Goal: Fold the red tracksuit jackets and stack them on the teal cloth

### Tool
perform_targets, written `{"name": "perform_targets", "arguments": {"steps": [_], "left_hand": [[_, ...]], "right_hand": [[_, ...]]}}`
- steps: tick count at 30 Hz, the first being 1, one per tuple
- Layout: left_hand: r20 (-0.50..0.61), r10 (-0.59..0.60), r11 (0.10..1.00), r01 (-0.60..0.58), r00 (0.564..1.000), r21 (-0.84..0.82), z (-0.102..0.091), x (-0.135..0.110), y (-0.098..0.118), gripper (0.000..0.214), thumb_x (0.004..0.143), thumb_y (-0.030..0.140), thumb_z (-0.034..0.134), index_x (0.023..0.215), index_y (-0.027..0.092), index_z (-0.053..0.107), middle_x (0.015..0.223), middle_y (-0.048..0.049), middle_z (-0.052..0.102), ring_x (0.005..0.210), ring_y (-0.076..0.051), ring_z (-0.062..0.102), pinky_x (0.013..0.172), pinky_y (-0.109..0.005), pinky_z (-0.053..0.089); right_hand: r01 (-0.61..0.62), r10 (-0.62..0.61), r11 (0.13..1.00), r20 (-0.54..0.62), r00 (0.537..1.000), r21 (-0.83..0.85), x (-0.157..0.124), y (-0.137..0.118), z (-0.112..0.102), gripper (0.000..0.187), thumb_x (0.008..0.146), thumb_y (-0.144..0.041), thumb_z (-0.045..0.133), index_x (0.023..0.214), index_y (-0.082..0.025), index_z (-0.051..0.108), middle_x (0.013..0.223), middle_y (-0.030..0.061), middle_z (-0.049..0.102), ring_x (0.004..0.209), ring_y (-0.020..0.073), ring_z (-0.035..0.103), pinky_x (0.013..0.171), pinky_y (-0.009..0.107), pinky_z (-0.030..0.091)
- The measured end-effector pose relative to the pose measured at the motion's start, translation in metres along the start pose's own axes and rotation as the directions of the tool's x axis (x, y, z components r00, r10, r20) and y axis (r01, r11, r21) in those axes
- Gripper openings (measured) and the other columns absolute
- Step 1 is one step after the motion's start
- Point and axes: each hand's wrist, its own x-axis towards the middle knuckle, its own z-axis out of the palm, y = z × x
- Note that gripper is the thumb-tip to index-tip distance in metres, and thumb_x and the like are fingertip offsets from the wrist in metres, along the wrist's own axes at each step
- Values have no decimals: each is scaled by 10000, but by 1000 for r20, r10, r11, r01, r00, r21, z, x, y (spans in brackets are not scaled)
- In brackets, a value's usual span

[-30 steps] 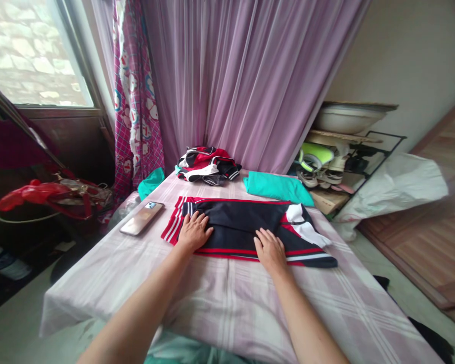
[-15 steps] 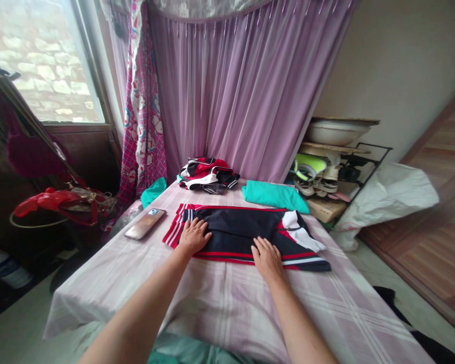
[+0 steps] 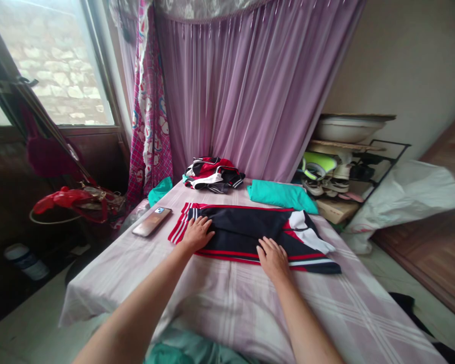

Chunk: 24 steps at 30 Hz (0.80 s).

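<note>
A folded navy jacket (image 3: 242, 227) with red and white trim lies flat across the table, its striped red edge to the left and white patches to the right. My left hand (image 3: 197, 233) rests flat on its left part, fingers stretched out. On the near edge, right of the middle, lies my right hand (image 3: 273, 257) with its fingers spread over the cloth. Neither hand grips the fabric.
A phone (image 3: 152, 222) lies left of the jacket. Behind it are a heap of red, black and white clothing (image 3: 212, 174) and a folded teal cloth (image 3: 280, 195). A plaid cloth (image 3: 326, 308) covers the table. To the right stands a rack with shoes (image 3: 337, 184).
The whole scene has shifted slightly to the right as the camera turned. Both hands stay at about the same places on the jacket.
</note>
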Motion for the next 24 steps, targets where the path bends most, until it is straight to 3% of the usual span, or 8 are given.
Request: {"name": "perform_targets", "arguments": {"steps": [3, 5, 8, 11, 17, 24], "left_hand": [[-75, -86, 996, 83, 993, -43, -15, -4, -22, 458, 970, 390, 454, 1375, 208, 569, 1474, -96, 553, 1379, -238, 479, 1166, -386, 335], [-98, -182, 983, 178, 978, -52, -25, -10, -44, 448, 980, 355, 413, 1356, 182, 584, 1424, -121, 594, 1327, -250, 534, 1132, -382, 374], [-64, -317, 948, 314, 946, -53, -33, -20, -74, 439, 963, 391, 430, 1276, 172, 646, 1263, -146, 697, 1175, -301, 644, 1009, -413, 477], [-15, -390, 919, 388, 921, -74, -33, -28, -90, 387, 915, 469, 507, 1134, 232, 721, 1127, -85, 762, 1075, -281, 691, 916, -364, 518], [-10, -462, 880, 457, 887, -128, -27, -30, -86, 395, 891, 551, 496, 1058, 284, 735, 1118, -49, 768, 1129, -291, 660, 900, -376, 493], [-8, -523, 835, 510, 852, -205, -27, -29, -79, 444, 898, 539, 488, 1199, 259, 656, 1045, -51, 771, 1059, -282, 682, 876, -379, 481]], "right_hand": [[17, -17, 1000, -20, 1000, 16, 1, 4, 4, 421, 976, -334, 405, 1270, -239, 691, 1406, 87, 611, 1318, 262, 519, 1065, 441, 377], [20, -19, 999, -36, 999, 25, 1, 5, 6, 413, 969, -332, 418, 1262, -241, 696, 1398, 86, 619, 1308, 264, 526, 1063, 443, 378], [19, -17, 999, -54, 998, 34, 0, 3, 5, 413, 964, -331, 424, 1259, -237, 696, 1390, 87, 625, 1303, 269, 528, 1065, 450, 376], [11, -8, 999, -86, 996, 37, -2, 2, 5, 418, 966, -329, 411, 1255, -232, 697, 1383, 89, 630, 1306, 268, 523, 1073, 452, 365], [20, -17, 999, -58, 998, 41, 0, 6, 6, 414, 957, -338, 428, 1256, -250, 700, 1383, 83, 631, 1293, 265, 533, 1062, 446, 375], [35, -33, 999, -67, 997, 24, 0, 9, 9, 415, 964, -343, 424, 1256, -239, 700, 1384, 84, 630, 1300, 268, 530, 1058, 440, 379]]}}
